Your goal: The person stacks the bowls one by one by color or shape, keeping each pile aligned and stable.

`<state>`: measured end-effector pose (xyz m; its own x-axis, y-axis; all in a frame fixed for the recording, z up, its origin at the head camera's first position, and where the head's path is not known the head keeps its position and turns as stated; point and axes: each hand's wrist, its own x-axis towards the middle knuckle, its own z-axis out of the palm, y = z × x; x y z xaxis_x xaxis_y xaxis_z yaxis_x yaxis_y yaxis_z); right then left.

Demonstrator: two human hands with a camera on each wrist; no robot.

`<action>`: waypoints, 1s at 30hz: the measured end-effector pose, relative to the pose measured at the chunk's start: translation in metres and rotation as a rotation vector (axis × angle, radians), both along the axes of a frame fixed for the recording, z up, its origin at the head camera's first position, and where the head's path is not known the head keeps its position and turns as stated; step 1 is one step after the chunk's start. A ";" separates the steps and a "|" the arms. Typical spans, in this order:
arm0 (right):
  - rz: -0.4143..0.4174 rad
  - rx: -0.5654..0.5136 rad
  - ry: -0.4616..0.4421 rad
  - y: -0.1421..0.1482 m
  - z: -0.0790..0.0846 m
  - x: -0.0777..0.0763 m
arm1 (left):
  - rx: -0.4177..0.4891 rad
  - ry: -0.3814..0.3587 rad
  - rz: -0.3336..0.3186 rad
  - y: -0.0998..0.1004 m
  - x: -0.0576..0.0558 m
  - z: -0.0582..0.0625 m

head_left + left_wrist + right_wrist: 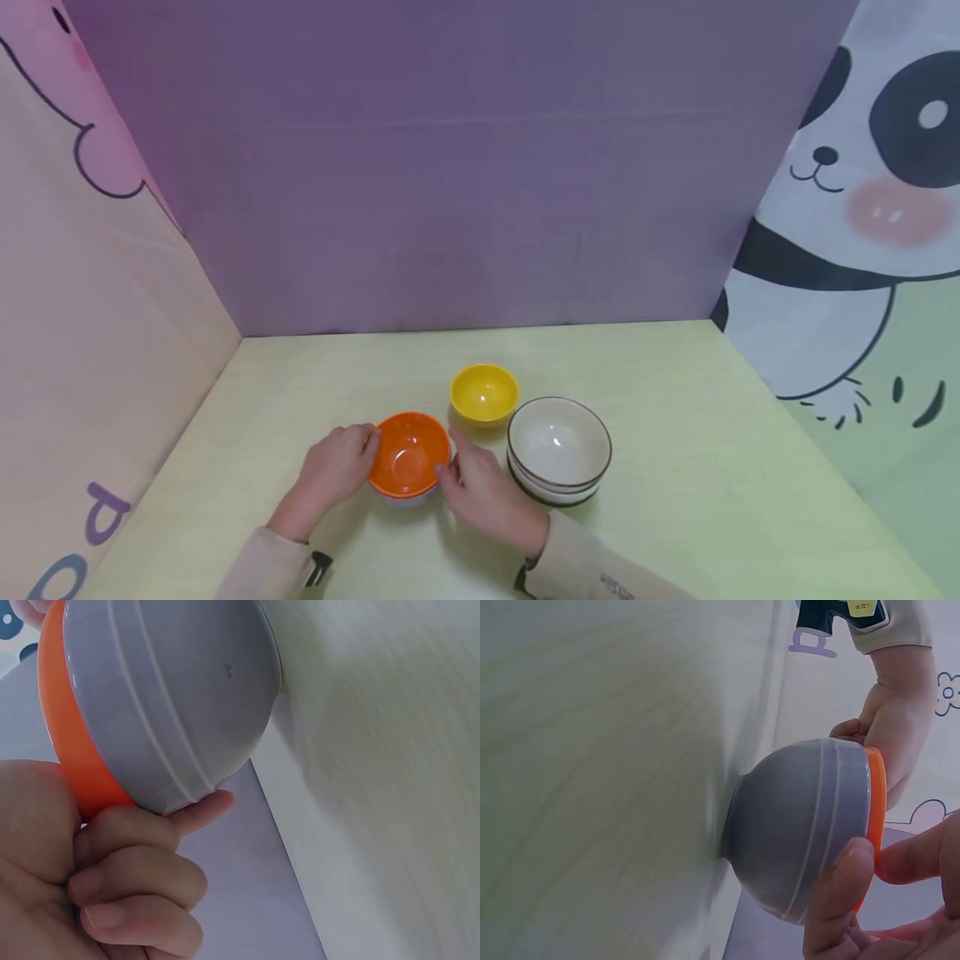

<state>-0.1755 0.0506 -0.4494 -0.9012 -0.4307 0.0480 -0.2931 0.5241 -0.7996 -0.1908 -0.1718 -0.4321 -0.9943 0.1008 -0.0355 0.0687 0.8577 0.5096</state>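
An orange bowl (408,450) sits nested in a grey bowl (784,825), its rim standing a little above the grey one. The grey bowl's foot meets the tabletop in the right wrist view. On the left side, my left hand (337,462) pinches the orange bowl's rim, the index finger lying along the grey outside. Opposite it, my right hand (491,496) grips the rim between thumb and fingers, with one fingertip against the grey wall. The grey bowl (180,697) fills much of the left wrist view.
Just behind the nested pair stands a small yellow bowl (484,396). A stack of white bowls with dark rims (558,442) is close to the right hand. The pale table (712,467) ends at a purple back wall (450,208), with printed panels at both sides.
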 end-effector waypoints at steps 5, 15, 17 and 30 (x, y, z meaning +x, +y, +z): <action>-0.014 -0.019 0.006 -0.001 0.001 0.001 | -0.003 -0.022 0.000 0.001 0.000 0.002; -0.048 -0.060 0.033 -0.003 0.003 0.001 | -0.046 -0.052 -0.008 0.002 0.000 0.007; -0.051 -0.077 0.023 -0.003 0.004 0.000 | -0.055 -0.058 -0.005 0.001 0.000 0.008; -0.052 -0.093 0.054 -0.003 0.004 0.000 | -0.011 -0.107 0.015 0.001 -0.002 0.005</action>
<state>-0.1760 0.0474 -0.4453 -0.9173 -0.3746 0.1351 -0.3115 0.4638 -0.8294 -0.1928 -0.1706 -0.4266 -0.9862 0.0846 -0.1421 0.0015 0.8638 0.5038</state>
